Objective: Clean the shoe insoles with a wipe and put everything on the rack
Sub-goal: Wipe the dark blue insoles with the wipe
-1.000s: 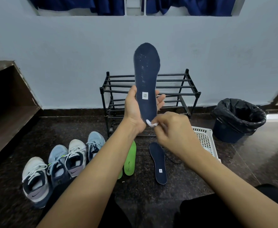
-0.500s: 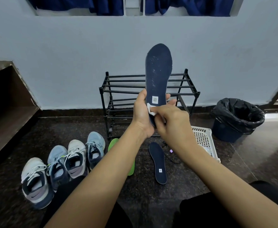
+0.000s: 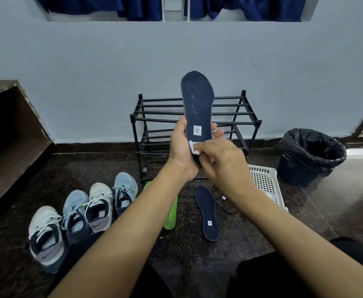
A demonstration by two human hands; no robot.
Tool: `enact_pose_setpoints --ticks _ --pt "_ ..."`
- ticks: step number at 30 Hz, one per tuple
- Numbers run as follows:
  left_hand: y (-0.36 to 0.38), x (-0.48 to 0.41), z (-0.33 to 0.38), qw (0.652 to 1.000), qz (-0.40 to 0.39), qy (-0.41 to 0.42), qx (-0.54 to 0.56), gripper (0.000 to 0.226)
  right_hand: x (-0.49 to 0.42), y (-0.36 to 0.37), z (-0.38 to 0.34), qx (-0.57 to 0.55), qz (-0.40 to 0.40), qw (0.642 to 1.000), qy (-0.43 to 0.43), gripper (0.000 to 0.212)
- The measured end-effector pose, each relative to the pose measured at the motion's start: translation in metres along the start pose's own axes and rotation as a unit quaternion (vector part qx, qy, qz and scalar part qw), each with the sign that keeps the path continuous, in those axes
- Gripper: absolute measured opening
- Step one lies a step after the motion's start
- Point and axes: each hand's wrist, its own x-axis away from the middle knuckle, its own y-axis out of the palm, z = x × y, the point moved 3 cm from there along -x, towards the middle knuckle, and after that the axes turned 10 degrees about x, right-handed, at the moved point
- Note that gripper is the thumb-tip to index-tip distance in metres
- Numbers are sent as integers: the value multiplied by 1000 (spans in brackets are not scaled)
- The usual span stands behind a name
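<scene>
left hand [image 3: 181,151]: gripping the heel end of the insole [image 3: 197,100], thumb along one edge and fingers curling round the other; holding it upright, toe up, top face toward the person so the whole surface is showing for wiping.
right hand [image 3: 223,162]: pinching a small white wipe [image 3: 194,146] and pressing it to the insole's heel, just under the white label [image 3: 197,130].
insole in hand: hanging in the air in front of the rack [image 3: 161,112]; pale specks are showing toward the toe, so the cleaning is probably only getting under way at the heel.
second insole [image 3: 207,211]: lying flat on the floor [image 3: 187,250] near its middle, close in front of the rack, within easy reach.
green insole [image 3: 172,214]: lying just left of it, partly hidden by the left forearm.
shoes [image 3: 79,214]: four sitting side by side toward the floor's left edge, openings up.
rack: standing at the floor's far edge against the wall [image 3: 90,82].
basket [image 3: 264,181], bin [image 3: 309,155]: sitting right of the rack, the bin likely waiting for used wipes.
watch: the insole looks thin and may be bending under the wipe; the left hand's grip is bracing only the heel.
</scene>
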Motion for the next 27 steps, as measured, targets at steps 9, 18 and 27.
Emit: enact_pose_setpoints --ticks 9,18,27 --pt "-1 -3 0 999 0 -13 44 46 4 -10 -6 -41 1 997 58 24" --pt "-3 -2 0 999 4 6 31 58 2 -2 3 9 -52 999 12 22" --pt "3 0 -12 999 -19 -41 7 66 -1 -13 4 -4 1 998 64 23"
